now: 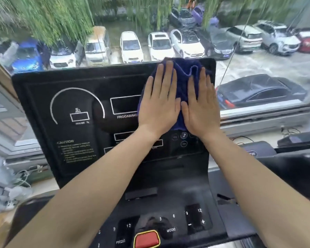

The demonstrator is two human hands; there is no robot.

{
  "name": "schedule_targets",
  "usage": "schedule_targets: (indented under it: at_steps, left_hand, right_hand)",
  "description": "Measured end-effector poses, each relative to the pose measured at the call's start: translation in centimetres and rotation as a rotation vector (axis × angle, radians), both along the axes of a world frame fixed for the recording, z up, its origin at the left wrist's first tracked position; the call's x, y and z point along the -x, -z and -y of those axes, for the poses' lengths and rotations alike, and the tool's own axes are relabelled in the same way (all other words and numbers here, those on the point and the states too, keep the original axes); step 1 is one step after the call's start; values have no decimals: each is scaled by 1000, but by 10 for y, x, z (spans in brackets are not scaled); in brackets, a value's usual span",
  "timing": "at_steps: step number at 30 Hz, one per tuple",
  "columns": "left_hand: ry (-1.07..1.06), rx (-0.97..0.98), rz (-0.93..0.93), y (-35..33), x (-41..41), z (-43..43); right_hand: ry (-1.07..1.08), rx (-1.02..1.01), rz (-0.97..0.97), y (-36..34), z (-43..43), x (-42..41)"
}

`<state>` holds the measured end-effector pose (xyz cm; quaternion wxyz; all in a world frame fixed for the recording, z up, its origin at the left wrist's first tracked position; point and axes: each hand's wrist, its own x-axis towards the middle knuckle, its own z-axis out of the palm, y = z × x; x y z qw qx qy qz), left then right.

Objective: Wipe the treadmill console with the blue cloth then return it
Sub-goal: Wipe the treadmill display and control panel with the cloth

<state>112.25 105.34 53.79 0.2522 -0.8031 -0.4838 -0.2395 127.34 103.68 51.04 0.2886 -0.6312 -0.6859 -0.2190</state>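
Note:
The black treadmill console [82,108] stands upright in front of me, with white display outlines and a caution text on its left half. A dark blue cloth [183,74] lies spread against the console's upper right part. My left hand [158,102] presses flat on the cloth's left side, fingers together and pointing up. My right hand [200,106] presses flat on its right side next to it. The two thumbs almost touch. The cloth bunches up above my fingertips at the console's top edge.
Below the screen the control deck holds number keys and a red stop button [146,239]. Behind the console is a window over a car park. Cables lie on the window sill [268,126] at left and right. Another black machine [297,158] stands at the right.

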Motion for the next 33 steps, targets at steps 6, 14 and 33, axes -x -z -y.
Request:
schedule_targets:
  at_steps: [6, 14, 33]
  left_hand:
    - [119, 23, -152, 59, 14, 33]
    - [5, 14, -91, 70, 140, 39]
    - [-226, 98, 58, 146, 250, 85]
  right_hand:
    - [55, 121, 78, 65, 43, 0]
    - [-190, 19, 254, 49, 31, 115]
    - [-493, 75, 439, 89, 49, 234]
